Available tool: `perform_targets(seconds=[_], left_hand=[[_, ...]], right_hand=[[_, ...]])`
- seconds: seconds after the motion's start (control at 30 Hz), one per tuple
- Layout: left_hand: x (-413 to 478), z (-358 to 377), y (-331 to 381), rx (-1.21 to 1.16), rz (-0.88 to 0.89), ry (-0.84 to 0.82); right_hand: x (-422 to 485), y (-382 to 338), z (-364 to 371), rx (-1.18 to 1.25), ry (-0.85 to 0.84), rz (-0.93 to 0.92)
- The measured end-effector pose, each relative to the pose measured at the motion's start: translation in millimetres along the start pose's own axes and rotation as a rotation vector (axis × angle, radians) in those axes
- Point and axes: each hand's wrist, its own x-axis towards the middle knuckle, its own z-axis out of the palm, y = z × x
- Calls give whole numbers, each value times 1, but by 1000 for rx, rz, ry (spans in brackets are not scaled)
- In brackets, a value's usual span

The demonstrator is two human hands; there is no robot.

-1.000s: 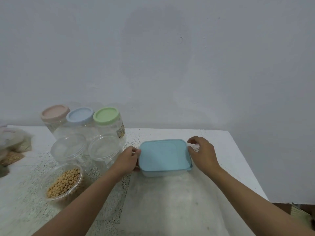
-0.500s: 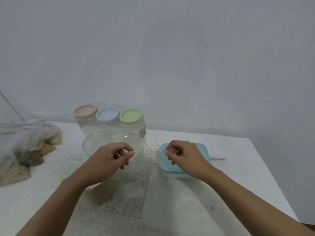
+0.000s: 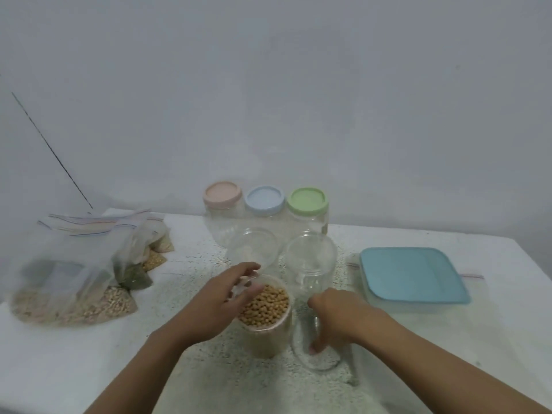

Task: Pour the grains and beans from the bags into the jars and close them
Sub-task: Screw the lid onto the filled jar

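Head view, lower centre: open clear plastic jar of tan soybeans (image 3: 264,309), rigid, smooth-walled, probably heavy this full, best held round the body below the rim; left hand (image 3: 218,303) curves loosely over its upper-left rim, grip not discernible. Right hand (image 3: 340,319), fingers curled, pinches a clear round plastic lid (image 3: 321,361) lying just right of the jar. Earlier it hovered over the blue-lidded rectangular box (image 3: 409,273), centre right.

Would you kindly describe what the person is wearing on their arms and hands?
Nothing visible: the left hand and right hand are bare, with no gloves, rings or watch, and both forearms are uncovered to the frame's edge, no sleeve in view.
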Motion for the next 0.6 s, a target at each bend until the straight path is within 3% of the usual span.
perform_targets(seconds=[0.1, 0.4, 0.6], left_hand=[[4, -2, -16, -143, -5, -148], [10, -5, -37, -374, 33, -336], [10, 6, -51, -189, 152, -226]], right_hand=[[5, -20, 3, -49, 1, 102], [12, -30, 22, 35, 125, 258], [9, -29, 17, 152, 81, 280]])
